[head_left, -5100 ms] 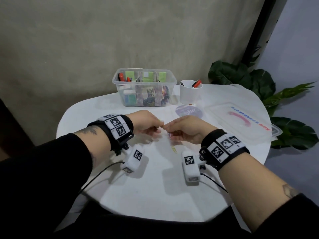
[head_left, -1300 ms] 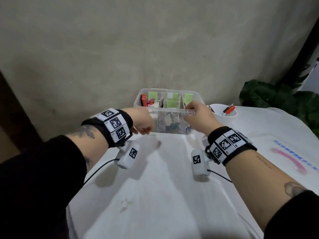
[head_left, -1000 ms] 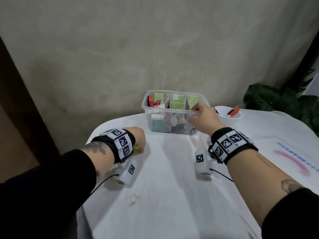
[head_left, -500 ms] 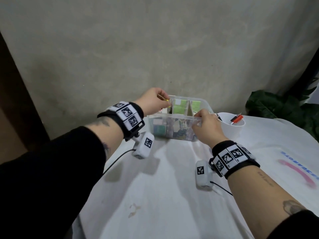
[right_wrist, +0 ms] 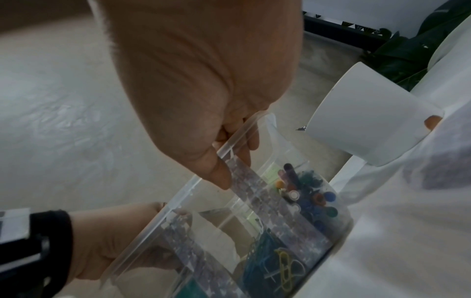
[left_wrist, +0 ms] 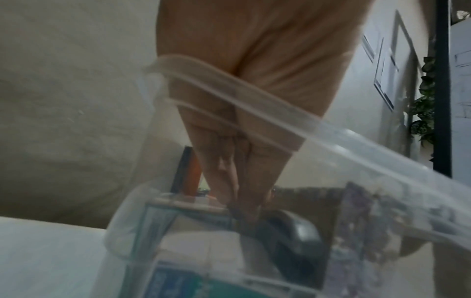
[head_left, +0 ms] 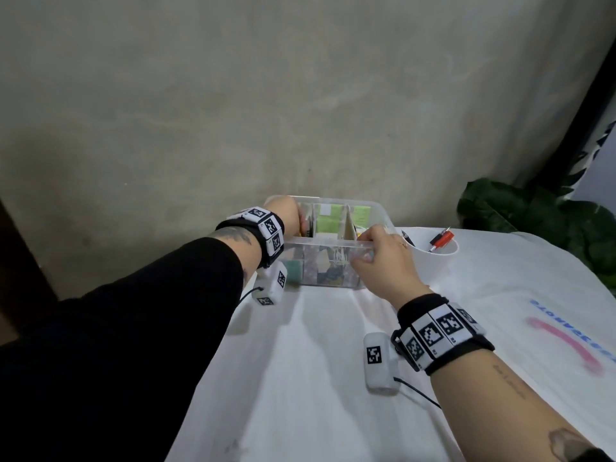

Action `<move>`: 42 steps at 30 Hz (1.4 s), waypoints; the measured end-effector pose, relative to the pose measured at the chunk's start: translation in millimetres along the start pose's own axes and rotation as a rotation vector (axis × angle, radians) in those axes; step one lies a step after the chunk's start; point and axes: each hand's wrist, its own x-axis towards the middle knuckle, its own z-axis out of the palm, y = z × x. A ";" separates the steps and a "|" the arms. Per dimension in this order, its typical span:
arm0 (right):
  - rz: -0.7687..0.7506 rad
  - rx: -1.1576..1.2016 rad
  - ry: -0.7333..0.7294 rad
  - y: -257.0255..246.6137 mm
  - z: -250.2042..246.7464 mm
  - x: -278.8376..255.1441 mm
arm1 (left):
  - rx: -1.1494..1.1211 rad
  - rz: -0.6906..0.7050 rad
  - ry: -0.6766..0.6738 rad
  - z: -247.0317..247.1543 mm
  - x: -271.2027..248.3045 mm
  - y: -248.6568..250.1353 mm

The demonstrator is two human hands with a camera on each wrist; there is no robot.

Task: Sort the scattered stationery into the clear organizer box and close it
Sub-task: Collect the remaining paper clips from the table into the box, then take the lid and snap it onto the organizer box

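Observation:
The clear organizer box (head_left: 333, 243) stands at the far edge of the white table, its compartments holding stationery. My left hand (head_left: 300, 225) reaches down into the box's left compartment. In the left wrist view its fingertips (left_wrist: 246, 209) are pinched together low in the box (left_wrist: 280, 104), beside an orange item (left_wrist: 192, 175) and a dark grey object (left_wrist: 293, 231). The small yellow item is hidden between them. My right hand (head_left: 370, 248) grips the near rim at the right end. Its thumb (right_wrist: 216, 173) is outside the box (right_wrist: 178, 201), the other fingers inside.
A white cup (head_left: 433, 253) with pens stands right of the box, also shown in the right wrist view (right_wrist: 369, 121). The clear lid (head_left: 550, 315) with a pink mark lies on the table at the right. Dark green plant leaves (head_left: 533, 208) are behind. A wall stands close behind the box.
My left hand picked a small yellow item from the table's left side, carried it over the box and has now gone down into the left compartment. The right hand kept holding the rim.

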 end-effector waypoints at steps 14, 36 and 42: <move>0.056 0.508 0.038 9.1 -28.7 -16.2 | -0.399 0.387 0.259 12.8 -52.6 70.8; 1.175 0.136 0.220 259.6 -178.5 -182.2 | 0.032 0.217 -0.324 187.7 -92.2 286.4; 1.184 0.319 0.303 277.9 -168.7 -194.4 | -0.013 0.151 -0.341 191.2 -84.0 294.0</move>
